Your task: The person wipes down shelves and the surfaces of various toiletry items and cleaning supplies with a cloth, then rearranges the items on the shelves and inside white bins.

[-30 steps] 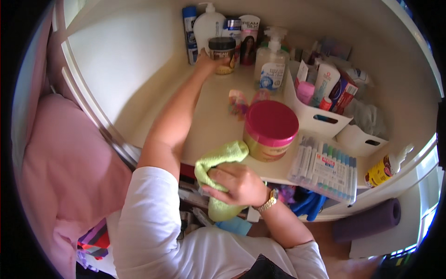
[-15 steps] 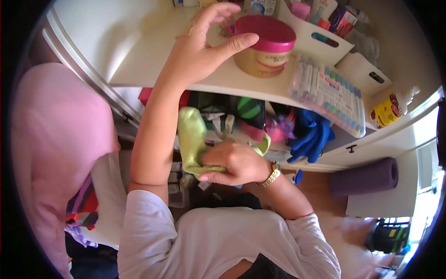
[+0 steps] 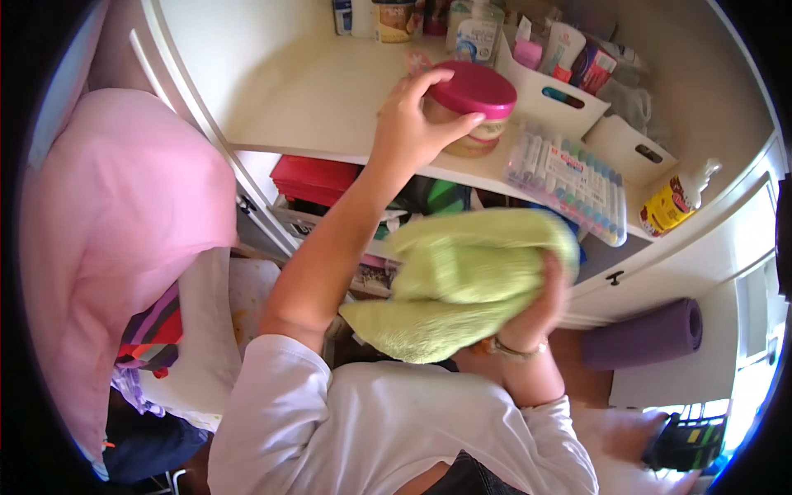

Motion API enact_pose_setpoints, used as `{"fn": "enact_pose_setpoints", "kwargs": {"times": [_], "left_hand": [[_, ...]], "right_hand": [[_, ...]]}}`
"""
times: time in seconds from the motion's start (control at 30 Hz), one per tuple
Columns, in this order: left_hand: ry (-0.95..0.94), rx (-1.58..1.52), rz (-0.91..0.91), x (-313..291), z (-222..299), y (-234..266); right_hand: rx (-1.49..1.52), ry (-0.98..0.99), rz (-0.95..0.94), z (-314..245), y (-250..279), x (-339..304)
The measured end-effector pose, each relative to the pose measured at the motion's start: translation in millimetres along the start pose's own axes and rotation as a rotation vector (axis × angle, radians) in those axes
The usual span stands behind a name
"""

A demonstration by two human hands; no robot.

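Observation:
My left hand is closed round the near left side of a wide cosmetic jar with a deep pink screw lid, fingers and thumb against the lid's edge. The jar sits near the front of a cream-coloured shelf. Below it, a light green cloth, like a small towel, hangs in loose folds from my right hand. That hand is blurred by motion, and the cloth hides part of its fingers. Just right of the jar, a clear case of marker pens lies at the shelf's edge.
White bins of toiletries, a pump bottle and a yellow bottle stand on the shelf. Underneath are red boxes. Pink fabric drapes at left; a rolled purple mat lies at right.
My left hand has come down from over the jar's left side and closed on its lid. The green cloth, bunched before, is now spread out and raised to the right by my right hand.

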State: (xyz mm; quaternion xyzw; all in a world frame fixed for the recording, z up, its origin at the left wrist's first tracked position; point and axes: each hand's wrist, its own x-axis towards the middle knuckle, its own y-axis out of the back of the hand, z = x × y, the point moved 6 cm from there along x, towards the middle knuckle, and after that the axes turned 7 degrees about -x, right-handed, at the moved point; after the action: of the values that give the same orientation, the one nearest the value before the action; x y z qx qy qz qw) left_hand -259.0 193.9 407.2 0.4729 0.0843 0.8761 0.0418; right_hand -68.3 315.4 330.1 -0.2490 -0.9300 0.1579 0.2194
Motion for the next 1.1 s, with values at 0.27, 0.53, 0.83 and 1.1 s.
{"fn": "enact_pose_setpoints", "kwargs": {"times": [0.27, 0.53, 0.83, 1.1], "left_hand": [[-0.101, 0.261, 0.074, -7, 21, -10], [0.292, -0.044, 0.035, -17, 7, -9], [-0.45, -0.068, 0.353, -37, 36, 89], [-0.428, 0.001, 0.55, -44, 22, 128]], "right_hand": [[0.288, 0.312, 0.267, -46, -13, 51], [0.324, 0.258, -0.378, -1, -30, 43], [-0.886, 1.055, -0.619, -63, -156, 45], [0.153, -0.072, -0.517, 10, -198, 100]]}}
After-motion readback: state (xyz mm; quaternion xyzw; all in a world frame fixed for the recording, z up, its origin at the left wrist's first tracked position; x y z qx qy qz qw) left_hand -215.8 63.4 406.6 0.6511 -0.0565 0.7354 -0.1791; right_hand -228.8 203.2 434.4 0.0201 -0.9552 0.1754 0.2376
